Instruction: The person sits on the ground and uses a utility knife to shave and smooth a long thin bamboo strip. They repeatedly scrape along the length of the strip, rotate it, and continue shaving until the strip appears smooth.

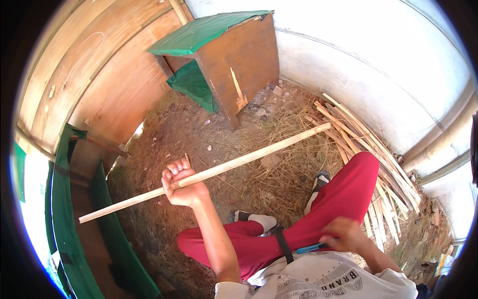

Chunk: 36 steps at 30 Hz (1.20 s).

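A long, pale bamboo strip [249,157] slants across the view, its lower end at the left and its higher end by the wood pile. My left hand [180,183] is closed around it nearer the left end, palm up with fingers curled. Low over my lap, my right hand [343,234] is curled and slightly smeared by motion. From its fingers sticks out a slim blue tool [309,247], whose exact kind I cannot make out. The strip and the blue tool are apart.
Several split bamboo strips [381,169] lie piled at the right by the white wall [343,60]. A brown wooden cabinet [239,62] with green covering stands ahead. Green-covered shelving [74,219] lines the left. Dry straw [284,164] litters the dirt floor around my crossed legs.
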{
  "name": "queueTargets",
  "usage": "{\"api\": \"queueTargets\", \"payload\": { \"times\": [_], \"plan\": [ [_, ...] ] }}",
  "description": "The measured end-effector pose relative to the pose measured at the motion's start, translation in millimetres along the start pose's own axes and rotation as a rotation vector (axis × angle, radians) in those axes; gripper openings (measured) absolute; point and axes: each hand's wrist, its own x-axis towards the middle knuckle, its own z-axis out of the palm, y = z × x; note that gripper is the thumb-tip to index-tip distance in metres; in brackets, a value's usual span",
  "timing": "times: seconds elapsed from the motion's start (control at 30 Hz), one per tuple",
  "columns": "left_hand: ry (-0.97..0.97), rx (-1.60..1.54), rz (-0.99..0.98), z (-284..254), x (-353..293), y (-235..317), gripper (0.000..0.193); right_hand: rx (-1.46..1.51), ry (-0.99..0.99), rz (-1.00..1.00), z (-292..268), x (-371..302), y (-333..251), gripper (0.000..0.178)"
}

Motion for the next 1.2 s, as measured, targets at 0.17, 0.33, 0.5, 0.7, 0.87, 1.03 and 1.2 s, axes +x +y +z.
{"api": "queueTargets", "payload": {
  "times": [0.17, 0.33, 0.5, 0.7, 0.87, 1.03, 1.2],
  "plan": [
    [0.053, -0.035, -0.029, 7, -7, 3, 0.023, -0.188, -0.414, -0.087, 46, -12, 4, 0.028],
    [0.039, -0.054, -0.035, 1, -5, 17, 0.023, -0.281, -0.475, -0.089, 58, -17, 8, 0.024],
    [0.097, 0.009, -0.028, -12, -5, 21, 0.021, 0.046, -0.458, 0.299, 10, 14, -7, 0.024],
    [0.404, 0.282, -0.055, -18, -25, -9, 0.017, 0.592, -0.028, 0.671, -10, 97, 11, 0.032],
    [0.452, 0.246, -0.163, -2, -56, -40, 0.017, 1.210, 0.067, 0.827, 48, 186, 33, 0.037],
    [0.181, 0.108, -0.374, -11, -80, -46, 0.016, 1.470, 0.312, 0.907, 92, 236, 61, 0.035],
    [0.016, 0.179, -0.657, -39, -89, -45, 0.024, 1.455, 0.451, 0.924, 81, 267, 92, 0.022]
  ]
}}
